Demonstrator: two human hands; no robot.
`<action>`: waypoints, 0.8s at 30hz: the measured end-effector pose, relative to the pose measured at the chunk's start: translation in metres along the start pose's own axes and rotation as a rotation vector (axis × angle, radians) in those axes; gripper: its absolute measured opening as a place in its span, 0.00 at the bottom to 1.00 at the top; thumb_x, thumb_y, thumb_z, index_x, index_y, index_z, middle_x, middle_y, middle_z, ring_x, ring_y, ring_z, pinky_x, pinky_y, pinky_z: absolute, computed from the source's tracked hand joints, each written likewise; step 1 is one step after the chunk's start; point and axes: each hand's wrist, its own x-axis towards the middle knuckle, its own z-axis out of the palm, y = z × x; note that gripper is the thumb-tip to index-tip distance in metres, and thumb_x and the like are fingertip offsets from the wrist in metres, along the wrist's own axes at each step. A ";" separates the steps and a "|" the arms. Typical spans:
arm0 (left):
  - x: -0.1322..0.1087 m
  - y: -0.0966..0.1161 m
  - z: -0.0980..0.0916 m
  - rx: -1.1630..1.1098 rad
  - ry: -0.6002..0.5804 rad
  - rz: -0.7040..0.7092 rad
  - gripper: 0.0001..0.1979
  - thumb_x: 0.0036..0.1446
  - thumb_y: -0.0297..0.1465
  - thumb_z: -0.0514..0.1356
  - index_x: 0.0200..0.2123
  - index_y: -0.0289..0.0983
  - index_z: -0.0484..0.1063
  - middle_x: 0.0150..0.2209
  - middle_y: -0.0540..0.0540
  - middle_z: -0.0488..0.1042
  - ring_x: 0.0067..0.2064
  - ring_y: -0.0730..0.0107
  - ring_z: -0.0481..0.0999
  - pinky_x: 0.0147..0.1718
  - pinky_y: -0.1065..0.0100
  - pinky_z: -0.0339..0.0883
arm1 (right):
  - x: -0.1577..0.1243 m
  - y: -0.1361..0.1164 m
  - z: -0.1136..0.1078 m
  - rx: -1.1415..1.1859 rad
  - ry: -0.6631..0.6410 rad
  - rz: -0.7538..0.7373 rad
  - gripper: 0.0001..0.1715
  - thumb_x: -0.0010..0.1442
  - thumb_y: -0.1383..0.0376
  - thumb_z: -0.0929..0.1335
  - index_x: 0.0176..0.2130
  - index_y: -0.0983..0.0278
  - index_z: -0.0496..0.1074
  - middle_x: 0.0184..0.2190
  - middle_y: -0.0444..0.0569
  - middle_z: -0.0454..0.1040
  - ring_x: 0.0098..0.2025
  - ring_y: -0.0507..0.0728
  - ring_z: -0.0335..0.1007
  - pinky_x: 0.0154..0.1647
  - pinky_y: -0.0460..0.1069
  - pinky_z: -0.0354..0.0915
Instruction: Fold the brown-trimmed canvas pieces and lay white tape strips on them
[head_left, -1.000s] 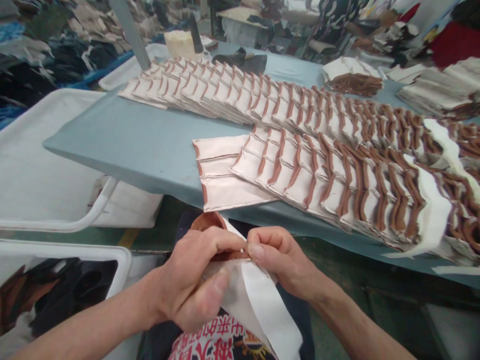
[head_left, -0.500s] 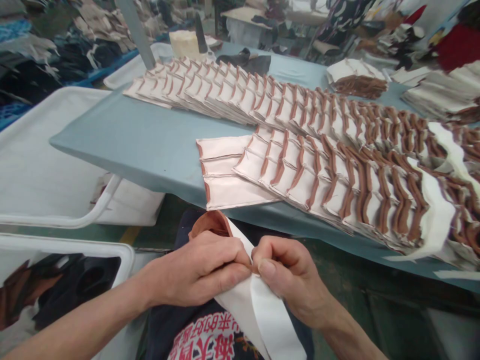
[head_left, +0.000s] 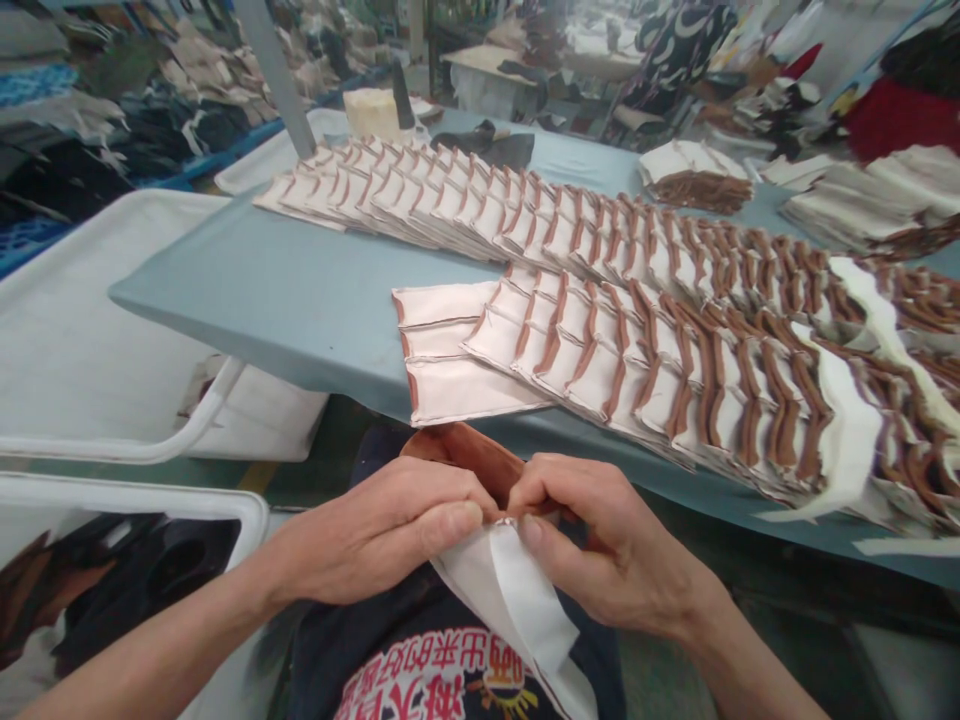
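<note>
White-and-brown fabric piece (head_left: 472, 563) is over the dark printed clothing (head_left: 405, 655), just off the tabletop's (head_left: 247, 275) near edge. Left hand (head_left: 397, 530) and right hand (head_left: 611, 540) both pinch it, thumbs closed on fingers. Its long white end slants down-right from the grip, right hand nearer.

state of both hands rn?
Left hand: closed, pinching the brown and white cloth.
Right hand: closed, pinching the same cloth's edge.

Wht/brn panel (head_left: 478, 572), lt-blue table (head_left: 300, 280)
</note>
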 end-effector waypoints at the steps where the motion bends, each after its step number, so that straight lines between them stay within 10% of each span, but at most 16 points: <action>1: 0.002 0.002 0.000 -0.033 -0.008 -0.025 0.19 0.75 0.37 0.46 0.34 0.37 0.67 0.31 0.52 0.67 0.33 0.71 0.65 0.36 0.71 0.60 | 0.000 -0.001 0.001 -0.032 0.007 -0.031 0.07 0.61 0.72 0.65 0.31 0.63 0.69 0.26 0.42 0.70 0.27 0.50 0.63 0.30 0.46 0.59; 11: 0.005 0.002 0.021 -0.039 0.024 -0.063 0.18 0.75 0.35 0.48 0.29 0.38 0.60 0.28 0.54 0.61 0.31 0.72 0.62 0.33 0.69 0.55 | -0.004 -0.007 0.007 0.011 -0.008 0.071 0.09 0.59 0.71 0.65 0.41 0.62 0.69 0.33 0.43 0.75 0.32 0.50 0.69 0.34 0.45 0.64; 24: -0.006 -0.008 0.030 0.086 0.074 0.003 0.16 0.68 0.28 0.55 0.26 0.38 0.57 0.25 0.57 0.56 0.26 0.76 0.56 0.28 0.69 0.49 | -0.009 0.016 0.017 0.125 -0.051 0.033 0.23 0.75 0.58 0.61 0.29 0.62 0.64 0.25 0.40 0.65 0.27 0.50 0.57 0.32 0.46 0.55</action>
